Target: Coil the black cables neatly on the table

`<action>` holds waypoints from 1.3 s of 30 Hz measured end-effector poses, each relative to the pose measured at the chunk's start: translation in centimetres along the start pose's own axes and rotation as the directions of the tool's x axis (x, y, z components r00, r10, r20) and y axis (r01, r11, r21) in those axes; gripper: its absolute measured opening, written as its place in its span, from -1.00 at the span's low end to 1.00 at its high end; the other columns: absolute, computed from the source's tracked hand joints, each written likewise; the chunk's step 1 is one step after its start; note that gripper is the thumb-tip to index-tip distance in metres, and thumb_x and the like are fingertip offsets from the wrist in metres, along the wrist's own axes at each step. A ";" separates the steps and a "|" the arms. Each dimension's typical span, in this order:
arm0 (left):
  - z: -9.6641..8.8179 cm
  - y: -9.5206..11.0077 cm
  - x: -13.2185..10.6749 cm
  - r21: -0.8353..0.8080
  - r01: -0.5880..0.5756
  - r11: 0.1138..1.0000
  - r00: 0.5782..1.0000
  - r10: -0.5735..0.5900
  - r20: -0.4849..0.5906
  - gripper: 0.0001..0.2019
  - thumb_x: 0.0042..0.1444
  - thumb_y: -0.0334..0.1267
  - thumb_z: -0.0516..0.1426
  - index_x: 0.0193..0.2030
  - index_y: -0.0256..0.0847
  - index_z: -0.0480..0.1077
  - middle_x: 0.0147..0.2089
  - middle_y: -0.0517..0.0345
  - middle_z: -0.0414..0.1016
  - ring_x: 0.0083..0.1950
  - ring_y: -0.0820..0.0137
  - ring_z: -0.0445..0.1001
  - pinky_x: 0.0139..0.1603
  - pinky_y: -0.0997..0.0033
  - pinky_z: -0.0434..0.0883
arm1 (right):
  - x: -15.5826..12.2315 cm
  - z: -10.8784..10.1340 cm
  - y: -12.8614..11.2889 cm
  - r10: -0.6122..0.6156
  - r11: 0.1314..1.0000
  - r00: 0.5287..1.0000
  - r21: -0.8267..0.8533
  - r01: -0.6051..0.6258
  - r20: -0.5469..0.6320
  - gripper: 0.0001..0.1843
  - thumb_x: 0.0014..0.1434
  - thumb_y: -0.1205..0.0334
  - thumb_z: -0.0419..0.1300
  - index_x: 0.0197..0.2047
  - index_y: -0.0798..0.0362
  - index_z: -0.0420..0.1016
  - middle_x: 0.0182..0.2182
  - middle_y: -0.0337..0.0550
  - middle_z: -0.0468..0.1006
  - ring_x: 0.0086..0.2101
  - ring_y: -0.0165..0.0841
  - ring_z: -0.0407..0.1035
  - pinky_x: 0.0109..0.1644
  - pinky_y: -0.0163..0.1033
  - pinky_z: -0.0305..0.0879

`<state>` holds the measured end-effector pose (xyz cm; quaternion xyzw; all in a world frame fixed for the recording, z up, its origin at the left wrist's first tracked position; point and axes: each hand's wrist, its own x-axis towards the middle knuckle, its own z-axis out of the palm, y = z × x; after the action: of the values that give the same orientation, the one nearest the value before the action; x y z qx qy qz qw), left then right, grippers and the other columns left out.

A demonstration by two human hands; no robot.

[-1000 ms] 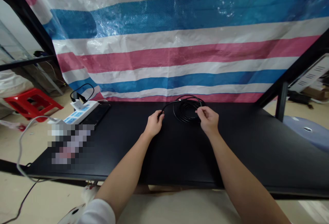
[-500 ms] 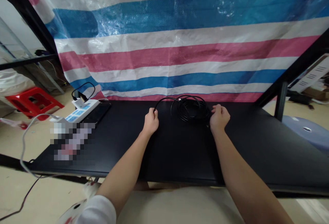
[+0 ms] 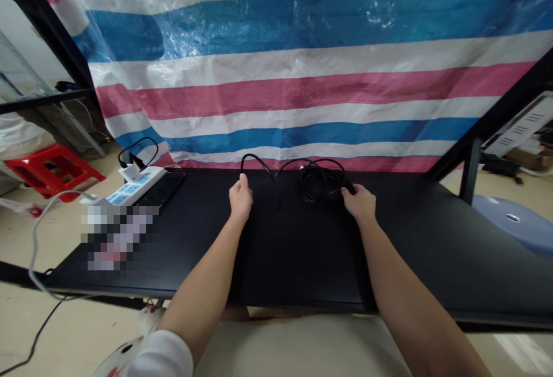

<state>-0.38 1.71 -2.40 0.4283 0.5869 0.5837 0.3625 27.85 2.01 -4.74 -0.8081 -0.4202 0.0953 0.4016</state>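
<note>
A coiled black cable lies toward the back of the black table, with a loose length arching off to the left. My left hand is closed round that loose length, thumb up, a short way left of the coil. At the coil's right side, my right hand pinches a dark part of the cable between thumb and fingers. What exactly sits in the right fingertips is partly hidden.
A white power strip with plugged-in chargers stands at the table's left, beside a black phone. Striped plastic sheeting hangs behind the table. A red stool is on the left, a bluish round object on the right.
My left hand has drawn the cable's loose length farther left, and more of it arches up. My right hand has moved slightly left and now grips the coil's right side.
</note>
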 end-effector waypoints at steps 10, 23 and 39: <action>-0.6 1.6 -0.4 -0.010 0.070 0.997 0.982 -0.071 -0.176 -0.50 0.18 0.16 -0.13 -0.64 -0.11 -0.06 -0.70 0.35 -0.05 -0.67 0.55 -0.01 -0.64 0.51 0.04 | 0.8 0.7 1.3 -0.017 0.982 0.996 0.186 0.032 -0.082 -0.79 -0.23 0.13 0.33 -0.51 0.00 0.42 -0.53 -0.09 0.43 -0.23 -0.01 0.39 -0.04 0.19 0.26; -0.4 -0.4 -0.1 0.669 -0.265 0.694 0.963 0.220 0.153 -0.64 0.20 -0.21 0.00 0.06 -0.25 0.44 -0.12 -0.13 0.49 -0.11 0.19 0.49 -0.09 0.27 0.40 | 0.1 -0.1 0.2 -0.041 0.984 0.996 0.171 0.054 -0.076 -0.75 -0.12 0.14 0.20 -0.33 0.06 0.41 -0.35 0.03 0.48 -0.12 -0.03 0.34 0.05 0.14 0.18; -1.9 4.5 -0.7 0.908 -0.092 0.409 0.980 -0.123 0.155 -0.72 0.11 -0.23 0.01 -0.21 -0.20 0.53 -0.14 -0.25 0.55 -0.06 0.02 0.54 -0.15 0.19 0.42 | -1.0 -1.4 -1.4 0.043 0.973 0.988 0.232 -0.007 -0.147 -0.82 -0.11 0.22 0.20 -0.36 0.05 0.47 -0.27 0.06 0.45 -0.05 0.01 0.23 0.08 0.17 0.11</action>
<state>-1.52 0.12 2.13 0.6063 0.7746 0.1218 0.1326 27.06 0.89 -2.99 -0.7662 -0.3645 0.0872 0.5220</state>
